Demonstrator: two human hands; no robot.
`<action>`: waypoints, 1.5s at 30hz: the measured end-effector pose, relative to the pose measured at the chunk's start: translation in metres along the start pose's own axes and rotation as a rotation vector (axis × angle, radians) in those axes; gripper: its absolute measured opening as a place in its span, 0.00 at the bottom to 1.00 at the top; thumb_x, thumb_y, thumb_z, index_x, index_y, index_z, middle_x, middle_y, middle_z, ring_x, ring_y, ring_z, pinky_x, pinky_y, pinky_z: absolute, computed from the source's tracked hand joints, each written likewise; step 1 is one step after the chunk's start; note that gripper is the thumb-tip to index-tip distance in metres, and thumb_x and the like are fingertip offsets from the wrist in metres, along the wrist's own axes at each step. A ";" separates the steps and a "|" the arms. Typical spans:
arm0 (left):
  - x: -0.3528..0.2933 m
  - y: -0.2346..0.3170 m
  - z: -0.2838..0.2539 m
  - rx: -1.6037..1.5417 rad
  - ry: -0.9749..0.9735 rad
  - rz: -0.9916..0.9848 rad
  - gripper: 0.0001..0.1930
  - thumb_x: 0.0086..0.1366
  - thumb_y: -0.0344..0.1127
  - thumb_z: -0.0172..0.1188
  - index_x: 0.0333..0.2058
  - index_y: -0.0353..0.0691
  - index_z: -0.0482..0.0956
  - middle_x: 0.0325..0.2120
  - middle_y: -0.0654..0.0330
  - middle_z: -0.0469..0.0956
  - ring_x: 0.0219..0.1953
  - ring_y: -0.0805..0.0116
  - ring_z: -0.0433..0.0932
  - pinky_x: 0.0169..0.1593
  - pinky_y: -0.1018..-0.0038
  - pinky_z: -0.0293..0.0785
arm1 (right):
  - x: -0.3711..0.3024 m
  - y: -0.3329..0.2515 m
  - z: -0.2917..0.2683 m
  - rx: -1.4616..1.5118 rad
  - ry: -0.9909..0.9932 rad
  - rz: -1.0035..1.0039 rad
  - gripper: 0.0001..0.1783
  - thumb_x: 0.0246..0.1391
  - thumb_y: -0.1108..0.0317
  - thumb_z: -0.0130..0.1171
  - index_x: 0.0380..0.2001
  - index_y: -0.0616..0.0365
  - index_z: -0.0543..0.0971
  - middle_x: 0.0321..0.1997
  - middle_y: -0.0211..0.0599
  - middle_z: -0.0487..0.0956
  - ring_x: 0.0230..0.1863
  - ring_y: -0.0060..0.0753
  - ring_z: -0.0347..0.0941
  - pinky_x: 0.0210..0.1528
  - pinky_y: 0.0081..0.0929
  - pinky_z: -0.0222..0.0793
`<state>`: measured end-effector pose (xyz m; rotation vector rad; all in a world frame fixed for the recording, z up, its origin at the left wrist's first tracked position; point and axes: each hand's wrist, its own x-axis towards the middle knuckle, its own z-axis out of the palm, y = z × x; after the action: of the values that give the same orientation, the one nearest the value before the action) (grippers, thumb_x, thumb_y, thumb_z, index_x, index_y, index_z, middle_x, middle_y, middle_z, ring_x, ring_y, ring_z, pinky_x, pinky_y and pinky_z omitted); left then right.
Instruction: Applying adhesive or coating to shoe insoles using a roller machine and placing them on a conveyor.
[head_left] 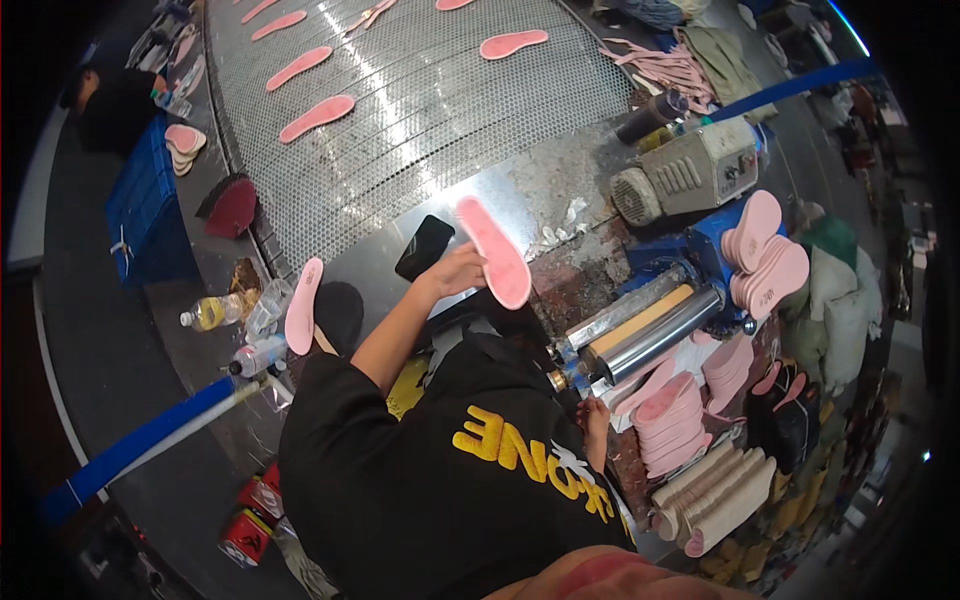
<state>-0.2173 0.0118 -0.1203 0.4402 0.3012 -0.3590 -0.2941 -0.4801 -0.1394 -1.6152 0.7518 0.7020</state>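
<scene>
A pink shoe insole (497, 262) is pinched at its edge in my left hand (462, 271), held above the metal plate at the near end of a mesh conveyor (400, 170). Just behind that hand a black phone (425, 247) lies on the plate. My right hand (594, 418) is low beside the roller machine (655, 335), close to a stack of pink insoles (668, 425). Its fingers look bent, but they are too small and partly hidden to show whether they grip anything.
Several pink insoles (316, 119) lie spaced out on the conveyor. More insoles (770, 275) rest on the roller machine's right end, beside a grey motor (697, 172). Beige insoles (715, 490) stand stacked at lower right. Bottles (212, 312), a brush (232, 207) and a blue bin (150, 205) are left.
</scene>
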 end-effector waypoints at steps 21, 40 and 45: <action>-0.064 0.062 -0.167 -0.170 0.851 0.321 0.05 0.58 0.33 0.60 0.29 0.41 0.74 0.24 0.64 0.75 0.29 0.71 0.75 0.33 0.75 0.74 | -0.105 -0.237 -0.057 -0.621 0.644 -0.984 0.13 0.60 0.66 0.48 0.37 0.67 0.76 0.32 0.36 0.77 0.32 0.24 0.71 0.37 0.22 0.67; 0.042 0.045 0.004 0.873 0.114 -0.163 0.08 0.57 0.24 0.51 0.36 0.37 0.74 0.29 0.62 0.77 0.31 0.76 0.75 0.35 0.81 0.70 | -0.048 -0.419 0.011 -0.135 1.024 -1.137 0.18 0.47 0.64 0.61 0.36 0.68 0.75 0.36 0.49 0.77 0.38 0.41 0.75 0.42 0.32 0.71; 0.068 0.040 0.046 1.016 -0.128 -0.120 0.10 0.58 0.26 0.53 0.39 0.34 0.74 0.32 0.62 0.77 0.33 0.76 0.75 0.38 0.80 0.70 | -0.086 -0.328 -0.051 0.631 0.717 -1.273 0.16 0.52 0.73 0.59 0.45 0.62 0.72 0.40 0.35 0.75 0.38 0.29 0.73 0.42 0.24 0.72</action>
<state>-0.1308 0.0062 -0.0905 1.3922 -0.0062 -0.6475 -0.0864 -0.4793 0.1331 -1.3536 0.2274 -0.9747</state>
